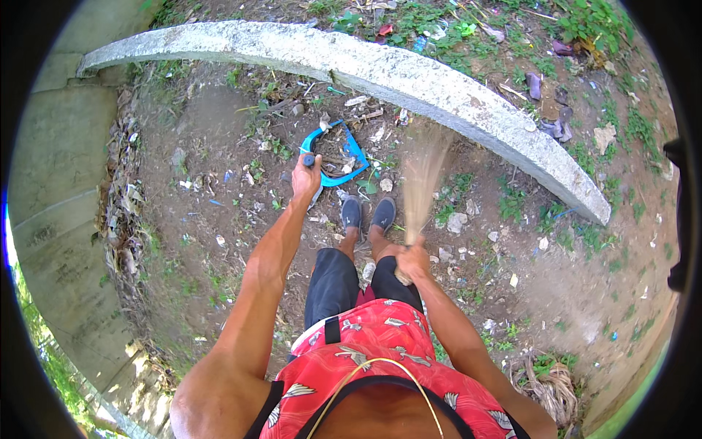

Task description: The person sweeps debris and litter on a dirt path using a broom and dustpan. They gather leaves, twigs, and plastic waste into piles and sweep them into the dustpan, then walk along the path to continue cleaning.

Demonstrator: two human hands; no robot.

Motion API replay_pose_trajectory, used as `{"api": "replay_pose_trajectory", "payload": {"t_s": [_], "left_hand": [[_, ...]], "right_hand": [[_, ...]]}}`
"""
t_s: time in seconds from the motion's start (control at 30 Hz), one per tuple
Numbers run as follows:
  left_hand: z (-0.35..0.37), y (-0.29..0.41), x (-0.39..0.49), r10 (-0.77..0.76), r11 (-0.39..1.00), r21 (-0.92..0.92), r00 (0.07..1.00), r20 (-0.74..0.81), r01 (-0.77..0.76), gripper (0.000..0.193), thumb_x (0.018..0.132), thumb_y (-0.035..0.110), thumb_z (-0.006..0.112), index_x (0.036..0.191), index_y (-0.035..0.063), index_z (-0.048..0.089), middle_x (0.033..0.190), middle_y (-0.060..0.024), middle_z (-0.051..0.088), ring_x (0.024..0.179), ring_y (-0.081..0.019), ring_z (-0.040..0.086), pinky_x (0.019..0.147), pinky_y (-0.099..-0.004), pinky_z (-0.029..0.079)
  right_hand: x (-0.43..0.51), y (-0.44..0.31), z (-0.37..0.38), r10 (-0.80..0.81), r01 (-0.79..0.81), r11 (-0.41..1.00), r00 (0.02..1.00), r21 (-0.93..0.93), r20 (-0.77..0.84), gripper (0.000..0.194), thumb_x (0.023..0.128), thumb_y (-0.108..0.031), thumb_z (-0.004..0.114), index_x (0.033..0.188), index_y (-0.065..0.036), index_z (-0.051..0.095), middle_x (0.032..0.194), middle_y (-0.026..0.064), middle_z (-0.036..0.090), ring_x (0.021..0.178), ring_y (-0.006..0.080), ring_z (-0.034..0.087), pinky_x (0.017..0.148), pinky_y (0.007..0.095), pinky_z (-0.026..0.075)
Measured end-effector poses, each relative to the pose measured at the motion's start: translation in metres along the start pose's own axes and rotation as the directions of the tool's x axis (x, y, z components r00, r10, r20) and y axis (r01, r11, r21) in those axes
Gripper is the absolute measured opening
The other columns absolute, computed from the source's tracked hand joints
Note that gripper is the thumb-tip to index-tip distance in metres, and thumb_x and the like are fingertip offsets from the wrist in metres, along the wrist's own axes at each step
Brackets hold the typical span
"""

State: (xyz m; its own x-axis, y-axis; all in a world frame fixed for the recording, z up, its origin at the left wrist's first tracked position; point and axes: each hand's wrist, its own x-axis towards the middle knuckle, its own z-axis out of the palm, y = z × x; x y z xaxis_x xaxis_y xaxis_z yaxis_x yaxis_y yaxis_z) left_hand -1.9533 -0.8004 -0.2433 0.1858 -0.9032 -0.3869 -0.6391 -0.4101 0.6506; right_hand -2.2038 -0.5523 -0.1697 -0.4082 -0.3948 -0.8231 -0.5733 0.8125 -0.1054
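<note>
My left hand (306, 178) is closed around the dark-tipped handle (309, 160) of a blue plastic dustpan (359, 151). Dry leaves, twigs and scraps (332, 159) lie within the pan's blue rim, down near the ground. In my right hand (413, 259) is a stick broom (419, 203), gripped at its bound end. Its bristles point away from me and are blurred towards their tips, close to the concrete beam. The broom is to the right of the dustpan, apart from it.
A long concrete beam (329, 55) crosses the ground ahead. On the left stands a concrete wall (60, 164) with dry leaves (123, 203) along its foot. Stones (457, 222), weeds (513, 200) and litter dot the soil. A heap of dry fibre (548, 392) lies at lower right.
</note>
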Motion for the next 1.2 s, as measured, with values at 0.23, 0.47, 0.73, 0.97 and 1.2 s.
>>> {"api": "replay_pose_trajectory", "payload": {"t_s": [0.23, 0.47, 0.73, 0.97, 1.2], "left_hand": [[0.019, 0.019, 0.006, 0.014, 0.999, 0.046, 0.999, -0.030, -0.013, 0.042, 0.089, 0.043, 0.066, 0.109, 0.0071, 0.062, 0.095, -0.0236, 0.069, 0.095, -0.0452, 0.065, 0.082, -0.0499, 0.050], [0.022, -0.012, -0.005, -0.006, 0.999, -0.052, 0.997, -0.083, 0.002, 0.041, 0.087, 0.040, 0.069, 0.112, 0.0080, 0.063, 0.096, -0.0222, 0.070, 0.096, -0.0394, 0.068, 0.083, -0.0459, 0.051], [-0.017, -0.042, -0.055, -0.230, 0.943, -0.284, 0.957, -0.176, 0.174, 0.030, 0.090, 0.028, 0.071, 0.109, 0.0058, 0.066, 0.100, -0.0115, 0.070, 0.098, -0.0196, 0.064, 0.089, -0.0351, 0.049], [-0.077, -0.089, -0.064, -0.448, 0.894, -0.172, 0.842, -0.300, 0.414, 0.055, 0.086, 0.048, 0.068, 0.115, 0.0020, 0.066, 0.111, -0.0217, 0.069, 0.111, -0.0354, 0.064, 0.097, -0.0442, 0.046], [-0.123, -0.136, -0.051, -0.415, 0.902, -0.264, 0.853, -0.317, 0.341, 0.054, 0.086, 0.047, 0.068, 0.113, 0.0001, 0.065, 0.109, -0.0242, 0.069, 0.107, -0.0403, 0.064, 0.092, -0.0468, 0.048]], "right_hand": [[0.002, -0.050, -0.046, -0.252, 0.292, 0.943, 0.940, -0.162, 0.230, 0.064, 0.088, -0.032, 0.056, 0.132, 0.010, 0.038, 0.103, 0.0313, 0.067, 0.100, 0.0449, 0.066, 0.090, 0.0508, 0.052], [-0.052, 0.035, -0.122, -0.341, 0.358, 0.924, 0.930, -0.136, 0.134, 0.074, 0.085, -0.033, 0.061, 0.147, -0.005, 0.032, 0.100, 0.0320, 0.067, 0.096, 0.0478, 0.065, 0.085, 0.0537, 0.050], [-0.033, 0.000, -0.156, -0.439, 0.461, 0.882, 0.878, -0.093, 0.192, 0.075, 0.085, -0.035, 0.063, 0.147, -0.006, 0.035, 0.103, 0.0291, 0.067, 0.097, 0.0454, 0.065, 0.087, 0.0505, 0.050], [0.016, -0.056, -0.127, -0.515, 0.527, 0.808, 0.849, -0.263, 0.119, 0.076, 0.084, -0.033, 0.062, 0.147, -0.001, 0.034, 0.097, 0.0331, 0.067, 0.091, 0.0489, 0.066, 0.084, 0.0520, 0.052], [0.053, -0.119, -0.039, -0.423, 0.371, 0.859, 0.903, -0.353, -0.079, 0.071, 0.086, -0.033, 0.061, 0.141, 0.004, 0.034, 0.095, 0.0329, 0.067, 0.090, 0.0483, 0.067, 0.081, 0.0546, 0.052]]}}
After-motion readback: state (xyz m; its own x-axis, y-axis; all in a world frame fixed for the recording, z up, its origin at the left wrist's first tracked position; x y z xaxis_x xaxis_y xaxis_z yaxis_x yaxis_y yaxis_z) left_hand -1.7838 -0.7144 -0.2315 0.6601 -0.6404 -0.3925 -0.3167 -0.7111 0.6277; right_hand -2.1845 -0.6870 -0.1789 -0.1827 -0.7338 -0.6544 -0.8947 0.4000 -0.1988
